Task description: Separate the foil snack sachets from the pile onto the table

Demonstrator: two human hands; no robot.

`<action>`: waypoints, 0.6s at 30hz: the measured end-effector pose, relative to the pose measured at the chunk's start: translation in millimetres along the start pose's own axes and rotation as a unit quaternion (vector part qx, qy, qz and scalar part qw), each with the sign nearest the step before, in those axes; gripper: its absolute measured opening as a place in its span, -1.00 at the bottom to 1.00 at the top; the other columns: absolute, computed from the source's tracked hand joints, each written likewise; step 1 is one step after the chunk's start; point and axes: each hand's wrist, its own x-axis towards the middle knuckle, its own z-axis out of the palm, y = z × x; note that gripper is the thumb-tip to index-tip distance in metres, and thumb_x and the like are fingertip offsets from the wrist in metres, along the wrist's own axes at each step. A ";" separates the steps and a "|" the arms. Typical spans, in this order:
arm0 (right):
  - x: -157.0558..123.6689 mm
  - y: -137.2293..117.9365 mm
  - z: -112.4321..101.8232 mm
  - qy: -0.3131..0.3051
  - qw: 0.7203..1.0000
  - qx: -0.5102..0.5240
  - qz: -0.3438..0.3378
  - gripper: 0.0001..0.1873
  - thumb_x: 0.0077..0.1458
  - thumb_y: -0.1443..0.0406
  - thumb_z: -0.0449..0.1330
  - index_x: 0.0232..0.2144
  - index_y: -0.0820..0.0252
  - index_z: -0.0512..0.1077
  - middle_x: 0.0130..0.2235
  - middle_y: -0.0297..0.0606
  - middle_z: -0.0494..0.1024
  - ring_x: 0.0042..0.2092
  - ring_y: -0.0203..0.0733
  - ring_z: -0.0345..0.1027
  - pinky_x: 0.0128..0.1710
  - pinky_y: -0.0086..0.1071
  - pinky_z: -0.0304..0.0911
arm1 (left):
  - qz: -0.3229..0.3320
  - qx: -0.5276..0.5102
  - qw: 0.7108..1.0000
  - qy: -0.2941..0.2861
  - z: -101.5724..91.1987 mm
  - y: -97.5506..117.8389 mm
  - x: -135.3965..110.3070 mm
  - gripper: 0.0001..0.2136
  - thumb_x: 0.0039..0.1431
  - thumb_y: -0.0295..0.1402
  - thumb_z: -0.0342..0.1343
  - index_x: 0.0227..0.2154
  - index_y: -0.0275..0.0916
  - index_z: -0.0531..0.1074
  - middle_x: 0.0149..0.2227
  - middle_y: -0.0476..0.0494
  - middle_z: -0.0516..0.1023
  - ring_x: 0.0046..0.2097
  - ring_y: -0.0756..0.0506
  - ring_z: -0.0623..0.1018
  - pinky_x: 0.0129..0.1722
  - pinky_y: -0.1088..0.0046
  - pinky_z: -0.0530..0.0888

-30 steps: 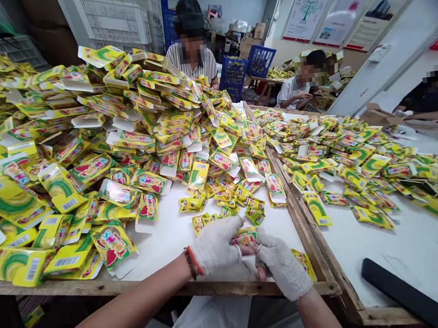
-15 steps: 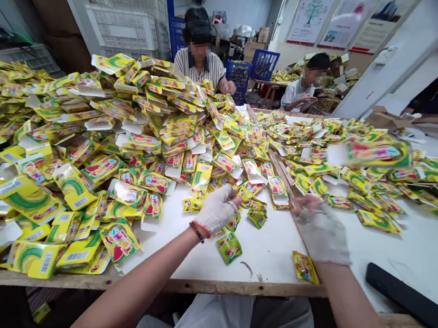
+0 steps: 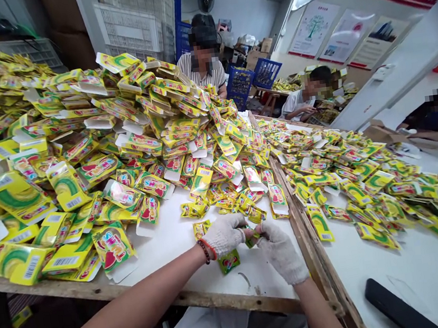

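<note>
My left hand (image 3: 224, 236), in a white knit glove with the fingertips bare, is closed on a small green candy packet (image 3: 251, 239) over the white tabletop. My right hand (image 3: 282, 252), gloved the same way, meets it from the right with its fingers pinched at the same packet. Just below the left hand lies another green packet (image 3: 229, 261), partly covered by it. Several small yellow packets (image 3: 251, 208) lie beyond my hands. A yellow packet (image 3: 201, 229) sits beside the left fingers. Printed yellow boxes (image 3: 114, 246), some with open flaps, are heaped to the left.
A wooden divider (image 3: 305, 233) runs along the table at right. Past it are more yellow boxes (image 3: 374, 230) and a black phone-like object (image 3: 396, 304). The wooden front edge (image 3: 228, 301) is near my lap. Co-workers sit across (image 3: 202, 65) and farther right (image 3: 306, 94).
My right hand has moved left from the divider to meet my left hand. A box blurred in mid-air at right is no longer there. The yellow packet by the front edge is gone from its spot.
</note>
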 end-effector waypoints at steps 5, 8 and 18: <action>26.3 8.7 -12.6 0.028 0.998 -0.011 0.051 -0.65 -0.01 0.12 0.13 -0.21 0.20 0.43 -0.30 -0.23 0.51 -0.31 -0.18 0.36 -0.26 -0.30 0.28 | -0.017 -0.037 0.998 0.040 -8.1 -1.0 2.1 -0.81 0.10 -0.27 0.03 -0.53 -0.25 0.26 -0.53 0.05 0.25 -0.44 0.03 0.25 -0.47 0.52 0.20; 47.9 15.2 -12.7 0.116 0.984 -0.116 0.076 -0.65 -0.10 0.12 0.20 -0.28 0.21 0.45 -0.32 -0.21 0.47 -0.29 -0.14 0.31 -0.24 -0.27 0.22 | -0.001 -0.038 0.996 0.077 -14.7 -1.6 3.1 -0.78 0.12 -0.29 0.00 -0.56 -0.24 0.17 -0.53 0.06 0.17 -0.45 0.04 0.19 -0.47 0.51 0.17; 7.5 -21.9 -0.1 -0.039 0.997 0.054 0.044 -0.70 -0.02 0.06 0.14 -0.39 0.18 0.36 -0.40 -0.30 0.48 -0.37 -0.22 0.32 -0.39 -0.42 0.24 | -0.023 -0.180 0.981 0.071 -8.9 4.1 0.7 -0.72 0.10 -0.23 0.04 -0.62 -0.26 0.19 -0.59 0.05 0.20 -0.51 0.06 0.27 -0.51 0.53 0.28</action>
